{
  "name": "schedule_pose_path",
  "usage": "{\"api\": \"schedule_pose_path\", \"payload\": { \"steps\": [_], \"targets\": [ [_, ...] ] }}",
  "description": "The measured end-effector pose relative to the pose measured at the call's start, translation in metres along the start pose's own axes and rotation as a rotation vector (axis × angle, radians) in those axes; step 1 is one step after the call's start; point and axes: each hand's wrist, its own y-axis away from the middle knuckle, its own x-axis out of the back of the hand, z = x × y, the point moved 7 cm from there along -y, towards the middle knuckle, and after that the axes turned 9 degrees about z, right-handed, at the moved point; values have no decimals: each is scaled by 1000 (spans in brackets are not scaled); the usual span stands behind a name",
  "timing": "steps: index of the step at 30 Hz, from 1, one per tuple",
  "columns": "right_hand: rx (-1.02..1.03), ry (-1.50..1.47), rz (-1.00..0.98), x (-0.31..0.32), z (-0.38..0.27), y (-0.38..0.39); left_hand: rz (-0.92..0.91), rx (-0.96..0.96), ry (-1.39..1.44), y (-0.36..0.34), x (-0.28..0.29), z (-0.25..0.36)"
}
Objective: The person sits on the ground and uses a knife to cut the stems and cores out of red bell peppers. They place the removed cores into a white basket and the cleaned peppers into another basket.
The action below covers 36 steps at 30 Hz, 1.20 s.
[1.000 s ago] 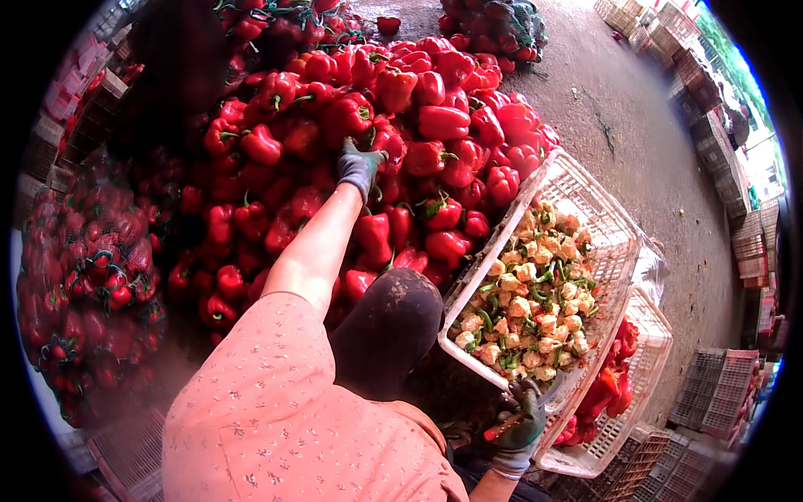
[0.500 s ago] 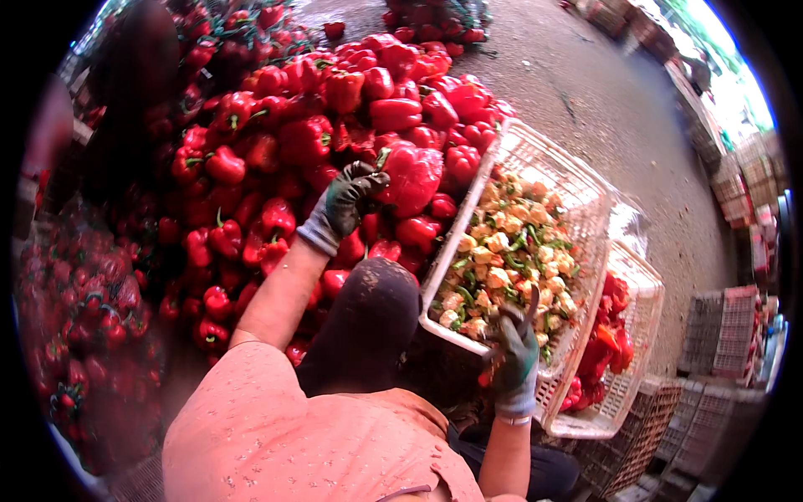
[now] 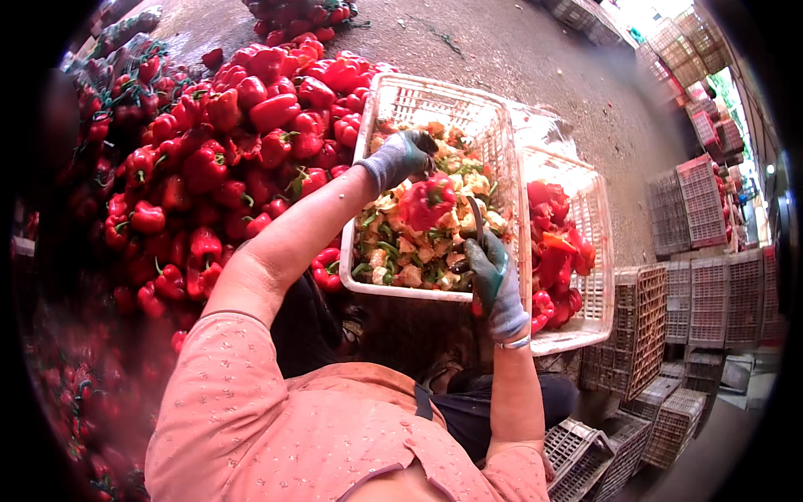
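Note:
My left hand (image 3: 405, 159), in a grey and dark green glove, is over the white plastic crate (image 3: 355, 288), closed on a red bell pepper (image 3: 427, 202) whose green stem end shows. Part of the grip is hidden behind the glove. My right hand (image 3: 493, 269), gloved alike, is closed on a knife at the crate's near right corner. Its thin, curved blade (image 3: 478, 219) points up beside the pepper. Below both hands, the crate holds many pale yellowish pepper cores (image 3: 409, 275) with green stems.
A large heap of red bell peppers (image 3: 273, 112) lies to the left. Right of the first crate, a second white crate (image 3: 598, 311) holds red pepper pieces (image 3: 555, 251). Stacked crates (image 3: 636, 335) stand farther right. Filled net bags (image 3: 304, 15) rest at the back.
My left hand has carried the red bell pepper from the heap rightward to above the crate of cores, near the knife. The view has turned right.

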Motion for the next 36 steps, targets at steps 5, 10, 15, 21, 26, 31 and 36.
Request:
{"api": "schedule_pose_path", "payload": {
  "steps": [5, 10, 15, 21, 26, 31, 36],
  "targets": [
    [128, 37, 44, -3, 31, -23, 304, -240, -115, -17, 7, -32],
    [-182, -330, 244, 28, 66, -44, 237, -805, -945, 66, -48, 3],
    [-237, -273, 165, 35, 60, -45, 55, -683, -1134, 42, -80, -41],
    [-349, -216, 112, 24, 77, -26, 151, -640, -631, 28, -55, -51],
    [-139, -108, 84, -11, 70, -51, 137, -493, -435, 37, -38, -52],
    [-228, -173, 72, -37, 65, -67, 208, -532, -385, 36, -35, -48],
    [-228, -150, 122, -64, 110, -67, 403, -614, -395, 18, -25, -69]
  ]
}}
